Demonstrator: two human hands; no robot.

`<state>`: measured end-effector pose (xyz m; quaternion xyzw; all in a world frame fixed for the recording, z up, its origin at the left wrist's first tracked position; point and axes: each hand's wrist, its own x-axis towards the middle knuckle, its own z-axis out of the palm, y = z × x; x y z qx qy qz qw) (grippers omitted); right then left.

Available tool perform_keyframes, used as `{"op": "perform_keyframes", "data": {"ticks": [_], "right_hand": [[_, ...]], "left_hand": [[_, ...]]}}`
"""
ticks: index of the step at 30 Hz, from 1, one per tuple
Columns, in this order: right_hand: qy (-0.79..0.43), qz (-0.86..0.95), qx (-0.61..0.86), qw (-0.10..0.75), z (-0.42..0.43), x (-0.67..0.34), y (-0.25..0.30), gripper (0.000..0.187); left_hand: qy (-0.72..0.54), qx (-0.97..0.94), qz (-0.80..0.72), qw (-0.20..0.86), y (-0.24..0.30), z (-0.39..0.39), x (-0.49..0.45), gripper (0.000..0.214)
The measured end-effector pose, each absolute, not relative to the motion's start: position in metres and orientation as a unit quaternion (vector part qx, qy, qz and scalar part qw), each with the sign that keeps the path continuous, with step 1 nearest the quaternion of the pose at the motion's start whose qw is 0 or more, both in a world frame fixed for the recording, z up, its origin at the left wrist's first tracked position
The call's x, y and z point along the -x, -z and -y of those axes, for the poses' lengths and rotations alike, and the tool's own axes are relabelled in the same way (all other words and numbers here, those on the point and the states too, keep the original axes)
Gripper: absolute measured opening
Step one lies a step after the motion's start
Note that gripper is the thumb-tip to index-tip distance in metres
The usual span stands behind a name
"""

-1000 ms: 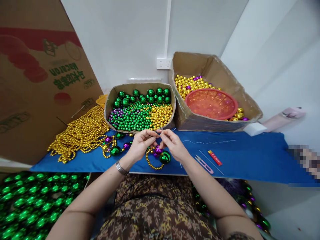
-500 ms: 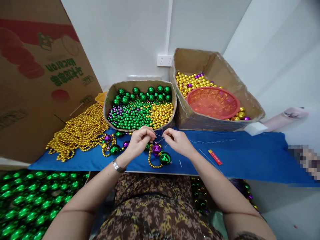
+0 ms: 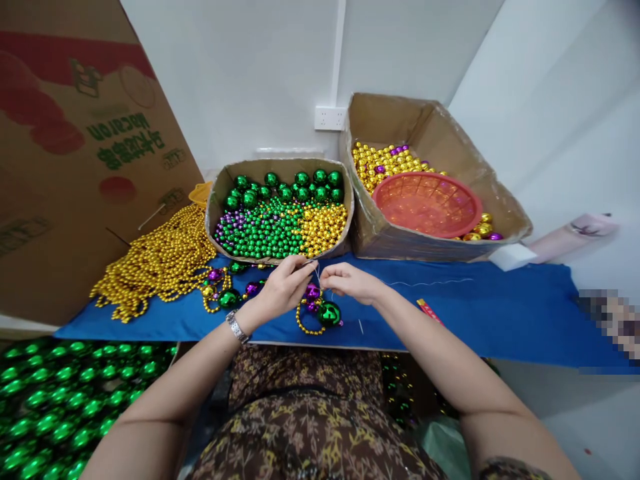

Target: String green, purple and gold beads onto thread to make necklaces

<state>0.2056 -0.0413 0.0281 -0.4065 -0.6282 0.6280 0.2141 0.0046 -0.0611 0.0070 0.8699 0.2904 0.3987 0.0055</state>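
My left hand (image 3: 287, 288) is closed in a pinch on a thin white string (image 3: 318, 272), above the blue cloth. Close beside it, my right hand (image 3: 350, 281) also pinches the string, its fingertips nearly touching the left ones. Just below the hands lies a bead strand with a purple ball (image 3: 313, 292), a shiny green ball (image 3: 330, 313) and a loop of small gold beads (image 3: 309, 331). More of this strand, with another green ball (image 3: 229, 298), runs to the left, partly behind my left hand and wrist.
A cardboard tray (image 3: 210, 220) of green, purple and gold beads stands behind. Right of it, a box (image 3: 400, 243) holds gold beads and a red basket (image 3: 427, 200). Gold bead strings (image 3: 160, 257) are heaped left. A red packet (image 3: 427, 310) lies partly behind my right forearm.
My right hand has moved slightly left and down, closer to my left hand. My left hand has turned a little. My right forearm now covers part of the red packet.
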Motion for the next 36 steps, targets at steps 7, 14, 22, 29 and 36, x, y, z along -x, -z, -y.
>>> {"op": "perform_keyframes", "data": {"ticks": [7, 14, 22, 29, 36], "right_hand": [[-0.648, 0.622, 0.38, 0.22, 0.04, -0.203, -0.028, 0.017], [-0.639, 0.629, 0.379, 0.229, 0.04, -0.202, -0.029, 0.018], [-0.594, 0.645, 0.4, 0.266, 0.041, -0.228, -0.029, 0.028], [-0.69, 0.378, 0.342, 0.514, 0.067, -0.238, -0.006, 0.034], [-0.655, 0.338, 0.333, 0.588, 0.079, -0.222, -0.007, 0.03]], "left_hand": [[-0.403, -0.861, -0.292, 0.106, -0.017, 0.06, -0.007, 0.041], [-0.365, -0.872, -0.304, 0.119, -0.013, 0.056, -0.006, 0.024], [-0.42, -0.707, -0.399, 0.406, -0.024, 0.056, 0.005, 0.019], [-0.536, -0.405, -0.276, 0.687, -0.018, 0.06, 0.004, 0.024], [-0.588, -0.321, -0.267, 0.693, -0.014, 0.057, -0.021, 0.027]]}}
